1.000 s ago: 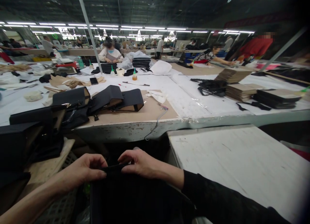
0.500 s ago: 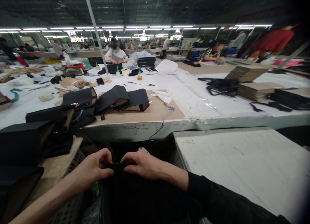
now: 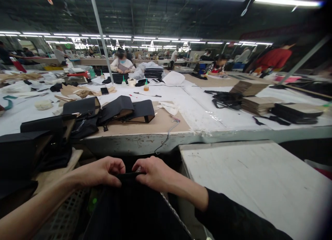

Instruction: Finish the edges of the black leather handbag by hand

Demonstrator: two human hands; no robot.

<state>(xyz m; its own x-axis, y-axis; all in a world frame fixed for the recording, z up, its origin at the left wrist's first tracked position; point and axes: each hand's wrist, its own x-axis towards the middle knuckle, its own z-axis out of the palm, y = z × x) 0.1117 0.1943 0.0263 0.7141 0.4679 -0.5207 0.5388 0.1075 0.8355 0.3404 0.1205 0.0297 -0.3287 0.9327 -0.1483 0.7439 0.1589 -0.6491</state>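
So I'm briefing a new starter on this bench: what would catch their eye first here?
Lowest in view, the left hand and right hand pinch the top edge of a black fabric piece between them. Beyond them, folded black bags lie across the brown board on the long table. To the right, cardboard stacks sit on the white sheet.

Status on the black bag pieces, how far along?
Done: several folded black bag bodies lie on the bench. In hand: left hand and right hand both pinch the top edge of one black piece. Left: cardboard stacks and black panels sit untouched.
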